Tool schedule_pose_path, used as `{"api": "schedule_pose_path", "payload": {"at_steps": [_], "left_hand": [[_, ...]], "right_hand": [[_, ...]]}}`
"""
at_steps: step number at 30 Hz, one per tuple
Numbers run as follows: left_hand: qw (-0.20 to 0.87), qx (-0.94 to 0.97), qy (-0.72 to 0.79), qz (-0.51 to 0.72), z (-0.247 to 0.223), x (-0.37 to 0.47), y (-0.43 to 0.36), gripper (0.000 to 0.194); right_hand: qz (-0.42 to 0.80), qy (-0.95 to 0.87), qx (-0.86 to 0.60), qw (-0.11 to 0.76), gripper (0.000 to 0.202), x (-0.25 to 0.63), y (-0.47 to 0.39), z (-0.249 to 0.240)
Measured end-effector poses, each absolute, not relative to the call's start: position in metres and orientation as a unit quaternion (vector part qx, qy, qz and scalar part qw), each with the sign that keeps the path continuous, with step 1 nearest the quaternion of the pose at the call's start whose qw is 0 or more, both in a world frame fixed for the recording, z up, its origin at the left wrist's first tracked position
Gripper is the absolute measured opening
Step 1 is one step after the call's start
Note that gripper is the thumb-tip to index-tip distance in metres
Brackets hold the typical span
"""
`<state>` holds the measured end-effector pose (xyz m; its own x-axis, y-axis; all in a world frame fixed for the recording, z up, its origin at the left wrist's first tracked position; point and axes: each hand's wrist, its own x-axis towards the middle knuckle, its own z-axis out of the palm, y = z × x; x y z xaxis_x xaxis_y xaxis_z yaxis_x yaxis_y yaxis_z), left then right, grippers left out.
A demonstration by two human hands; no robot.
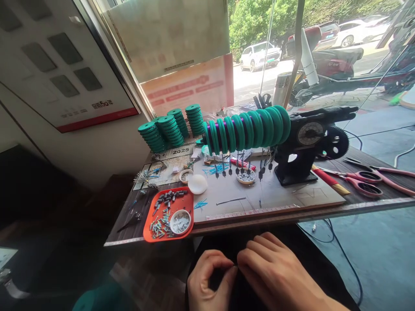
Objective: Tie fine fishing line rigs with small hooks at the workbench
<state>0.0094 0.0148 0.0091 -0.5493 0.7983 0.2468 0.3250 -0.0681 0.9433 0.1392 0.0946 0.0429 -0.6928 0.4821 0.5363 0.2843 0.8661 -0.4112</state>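
Observation:
Above my lap, at the bottom centre, both hands meet in front of the table edge. My left hand (212, 276) is closed in a pinch, thumb and forefinger tips together around something tiny and dark. Touching those fingertips is my right hand (270, 268), its fingers curled and closed; whatever it holds is hidden. Beyond them lies a light board (233, 214) with a thin dark strand (231, 201) on it. To the left, an orange tray (147, 231) bears dark cylinders (168, 196), small metal pins (160, 226) and a white dish of small parts (180, 222).
A black winding machine (295, 160) carries a row of green spools (249, 129), with dark weights (230, 171) hanging below. Stacked green spools (170, 129) stand at the back left. Pink-handled scissors (363, 183) and pliers (392, 175) lie at the right.

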Motion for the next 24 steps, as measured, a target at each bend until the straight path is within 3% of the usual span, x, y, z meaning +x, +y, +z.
{"api": "schedule_pose_path", "payload": {"at_steps": [10,24], "left_hand": [[0.1,0.507,0.65,0.557,0.0131,0.0098,0.014,0.01],[0.066,0.524,0.66,0.534,0.012,0.011,0.0123,0.01]], "right_hand": [[0.146,-0.899,-0.215,0.353,0.027,0.1369,0.0949,0.042],[0.138,-0.9,-0.213,0.354,0.029,0.1313,0.0943,0.0386]]}}
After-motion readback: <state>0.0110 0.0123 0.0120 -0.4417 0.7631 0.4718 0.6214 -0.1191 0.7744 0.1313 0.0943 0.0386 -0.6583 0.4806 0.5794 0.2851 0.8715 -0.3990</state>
